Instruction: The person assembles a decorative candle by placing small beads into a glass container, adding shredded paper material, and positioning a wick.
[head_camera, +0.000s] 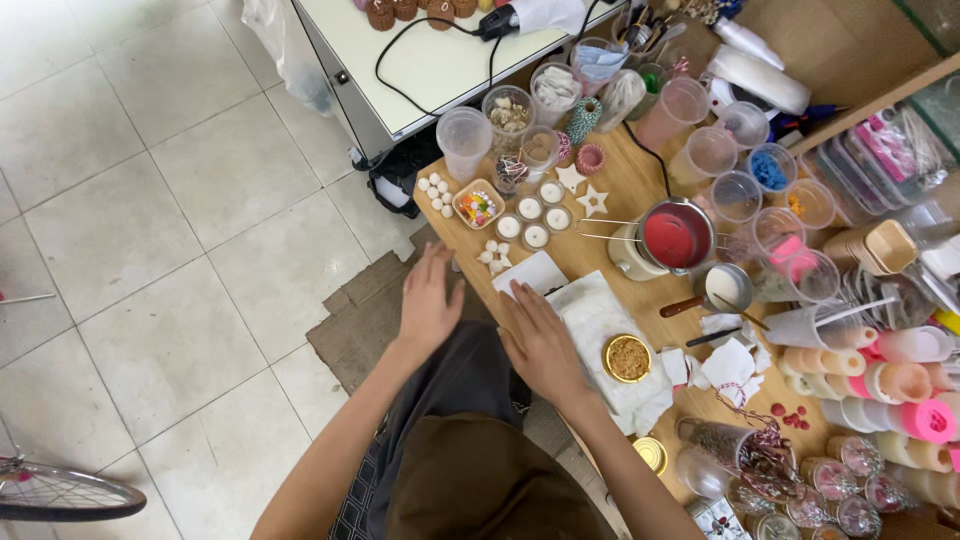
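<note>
While the white paper sheet lies at the near left edge of the wooden surface, the right hand rests flat beside it, fingers together, tips touching its edge. The left hand hovers left of the edge, fingers loosely spread, empty. A gold tin sits right, on white cloth.

A single head-worn camera looks steeply down from above the person's shoulders, near enough that both forearms fill the lower frame, taking in a crowded wooden worktable at right and tiled floor at left.
</note>
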